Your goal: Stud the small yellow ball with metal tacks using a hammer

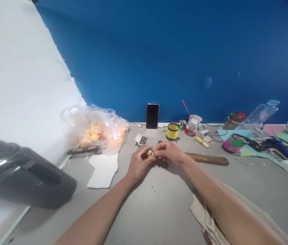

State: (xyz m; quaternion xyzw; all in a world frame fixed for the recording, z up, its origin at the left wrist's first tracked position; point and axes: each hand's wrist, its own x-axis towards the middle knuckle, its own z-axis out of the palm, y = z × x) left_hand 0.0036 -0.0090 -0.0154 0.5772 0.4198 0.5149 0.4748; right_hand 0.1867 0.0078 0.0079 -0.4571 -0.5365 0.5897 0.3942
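Over the middle of the table, my left hand (139, 164) grips a small yellow-orange ball (149, 153) between thumb and fingers. Shiny metallic studs cover much of the ball's visible side. My right hand (169, 152) is closed in a pinch at the ball's right side; whatever lies between its fingertips is too small to make out. Just behind the hands sits an open small box (143, 140) of tiny metallic pieces. A hammer with a wooden handle (207, 159) lies under and to the right of my right hand, its head partly hidden.
A clear plastic bag (100, 127) of orange-yellow balls, glasses (84, 149) and white paper (103, 172) lie left. A large dark bottle (31, 177) looms nearer. A phone (152, 116) leans on the wall; a yellow tub (172, 132) stands right of it. Cloth (210, 217) lies under my right forearm.
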